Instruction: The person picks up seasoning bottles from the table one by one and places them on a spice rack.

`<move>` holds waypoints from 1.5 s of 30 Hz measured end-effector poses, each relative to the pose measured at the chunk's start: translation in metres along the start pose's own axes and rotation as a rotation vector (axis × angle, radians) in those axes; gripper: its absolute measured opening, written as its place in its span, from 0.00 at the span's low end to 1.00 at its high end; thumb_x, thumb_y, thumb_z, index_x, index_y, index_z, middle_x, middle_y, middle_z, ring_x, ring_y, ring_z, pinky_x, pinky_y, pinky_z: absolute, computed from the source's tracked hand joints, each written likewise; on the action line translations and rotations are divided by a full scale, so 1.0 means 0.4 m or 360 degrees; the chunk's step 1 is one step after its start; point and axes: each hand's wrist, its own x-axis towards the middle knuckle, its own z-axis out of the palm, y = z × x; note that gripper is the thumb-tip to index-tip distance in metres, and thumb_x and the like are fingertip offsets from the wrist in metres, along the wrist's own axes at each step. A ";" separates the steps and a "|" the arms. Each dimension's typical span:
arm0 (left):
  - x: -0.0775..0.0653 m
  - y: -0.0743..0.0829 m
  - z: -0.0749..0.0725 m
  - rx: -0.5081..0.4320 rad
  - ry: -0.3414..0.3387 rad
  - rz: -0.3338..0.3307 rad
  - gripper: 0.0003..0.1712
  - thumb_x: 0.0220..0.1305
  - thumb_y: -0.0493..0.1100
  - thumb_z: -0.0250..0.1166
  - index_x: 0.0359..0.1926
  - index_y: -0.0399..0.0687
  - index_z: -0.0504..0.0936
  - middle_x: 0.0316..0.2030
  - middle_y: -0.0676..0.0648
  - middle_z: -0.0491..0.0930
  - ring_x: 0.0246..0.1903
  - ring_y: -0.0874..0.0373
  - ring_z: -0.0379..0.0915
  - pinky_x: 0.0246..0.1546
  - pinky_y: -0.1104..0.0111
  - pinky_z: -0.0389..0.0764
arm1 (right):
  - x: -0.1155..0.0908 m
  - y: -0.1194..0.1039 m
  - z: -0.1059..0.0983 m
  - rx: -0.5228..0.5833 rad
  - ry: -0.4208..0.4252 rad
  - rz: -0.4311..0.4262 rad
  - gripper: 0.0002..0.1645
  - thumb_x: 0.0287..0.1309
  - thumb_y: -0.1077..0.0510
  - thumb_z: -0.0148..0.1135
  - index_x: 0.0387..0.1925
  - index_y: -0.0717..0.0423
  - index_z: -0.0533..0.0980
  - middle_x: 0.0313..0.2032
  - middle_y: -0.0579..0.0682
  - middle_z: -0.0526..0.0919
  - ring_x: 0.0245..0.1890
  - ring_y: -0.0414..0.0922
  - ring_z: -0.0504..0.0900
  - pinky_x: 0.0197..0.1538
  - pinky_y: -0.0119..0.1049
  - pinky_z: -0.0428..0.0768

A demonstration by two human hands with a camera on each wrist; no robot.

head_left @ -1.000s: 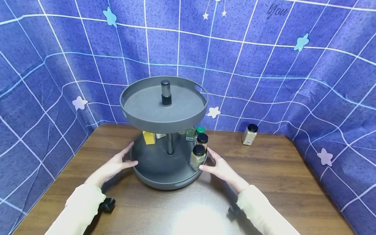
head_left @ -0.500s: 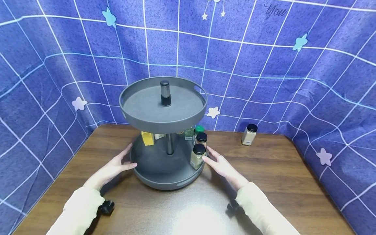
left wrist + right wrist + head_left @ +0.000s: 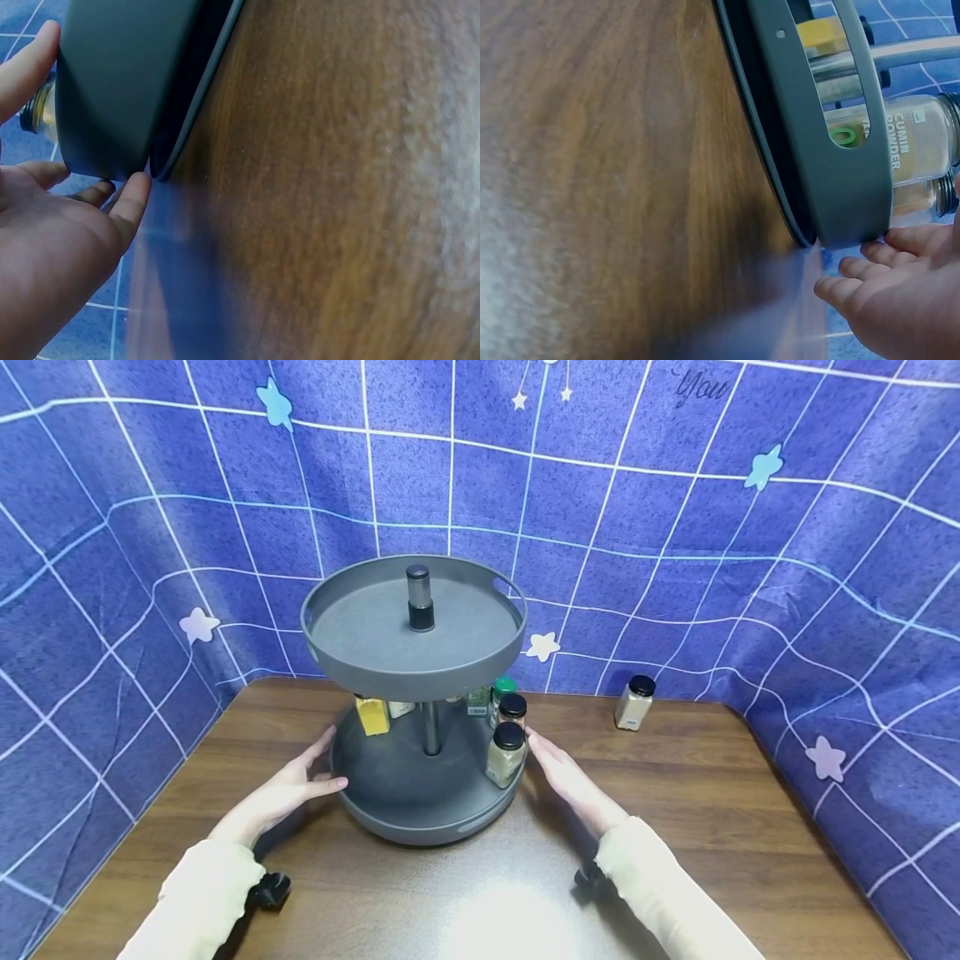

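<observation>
A grey two-tier turntable [image 3: 426, 793] stands on the wooden table, its upper tray [image 3: 408, 647] bare around a central post. My left hand [image 3: 288, 789] touches the lower tray's left rim, thumb at the front and fingers farther back. Opposite it, my right hand [image 3: 566, 777] has extended fingers at the right rim, beside a black-capped cumin powder jar [image 3: 504, 762]. Behind that jar are another black-capped jar [image 3: 512, 707] and a green-capped one [image 3: 504, 687]. Toward the back left of the lower tray sits a yellow bottle [image 3: 372, 716]. The upper tray partly hides the jars at the back.
A black-capped spice jar [image 3: 634, 703] stands apart on the table [image 3: 697, 810], back right. A blue grid-patterned curtain [image 3: 585, 527] encloses the back and sides. Black devices show under both sleeves.
The lower tray has turned slightly: the right-hand jars moved back and the yellow bottle moved left and forward. My right thumb has left the front jar. My left hand stays at the rim.
</observation>
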 end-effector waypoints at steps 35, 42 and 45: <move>-0.004 0.004 0.003 -0.0022 -0.0013 0.0019 0.55 0.61 0.39 0.64 0.74 0.47 0.33 0.73 0.36 0.30 0.62 0.26 0.54 0.49 0.83 0.67 | -0.085 -0.016 0.000 -0.0067 -0.0067 0.0008 0.35 0.72 0.43 0.38 0.71 0.58 0.55 0.71 0.55 0.55 0.72 0.51 0.50 0.72 0.49 0.46; -0.004 0.003 0.003 -0.0008 -0.0009 0.0024 0.55 0.61 0.39 0.64 0.74 0.47 0.33 0.73 0.35 0.30 0.62 0.26 0.54 0.49 0.84 0.67 | -0.114 -0.024 0.006 -0.0107 -0.0070 0.0007 0.35 0.71 0.42 0.40 0.69 0.59 0.58 0.70 0.56 0.58 0.71 0.52 0.52 0.71 0.50 0.48; -0.004 0.001 0.002 -0.0005 -0.0013 0.0020 0.55 0.61 0.39 0.64 0.74 0.47 0.33 0.73 0.35 0.31 0.62 0.26 0.54 0.49 0.84 0.66 | -0.118 -0.024 0.008 -0.0113 -0.0080 -0.0023 0.34 0.71 0.44 0.40 0.69 0.61 0.58 0.70 0.57 0.58 0.71 0.53 0.52 0.71 0.50 0.49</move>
